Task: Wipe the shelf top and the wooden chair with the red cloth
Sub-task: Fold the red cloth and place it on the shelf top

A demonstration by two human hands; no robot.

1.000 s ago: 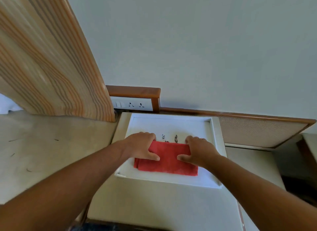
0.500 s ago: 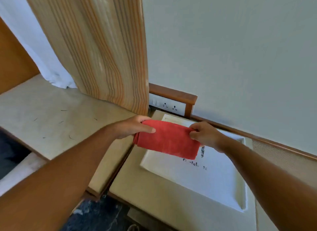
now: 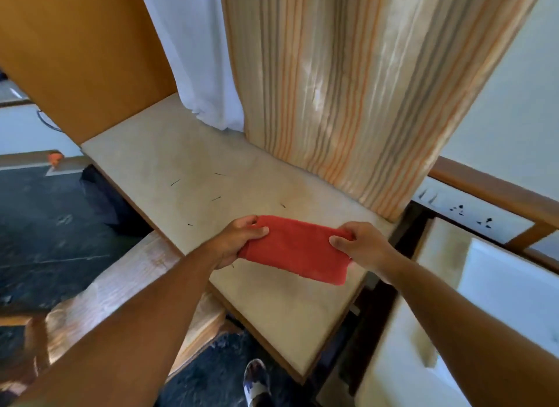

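I hold the folded red cloth [image 3: 298, 249] stretched between both hands, just above the beige shelf top [image 3: 169, 164]. My left hand [image 3: 239, 240] pinches its left end and my right hand [image 3: 360, 243] pinches its right end. The shelf top carries a few thin dark specks near its middle. A light wooden chair part [image 3: 99, 294] shows below my left forearm, at the shelf's near left edge.
A striped curtain [image 3: 348, 88] hangs down onto the back of the shelf, with a white curtain [image 3: 196, 58] to its left. An orange-brown panel [image 3: 75, 49] bounds the shelf's far left. A white tray [image 3: 508, 288] lies at right, a socket strip [image 3: 472, 213] behind it. A slippered foot [image 3: 257, 379] stands on the dark floor.
Both hands lifted the red cloth off the white tray and carried it left over the beige shelf top. The view swung left with them.
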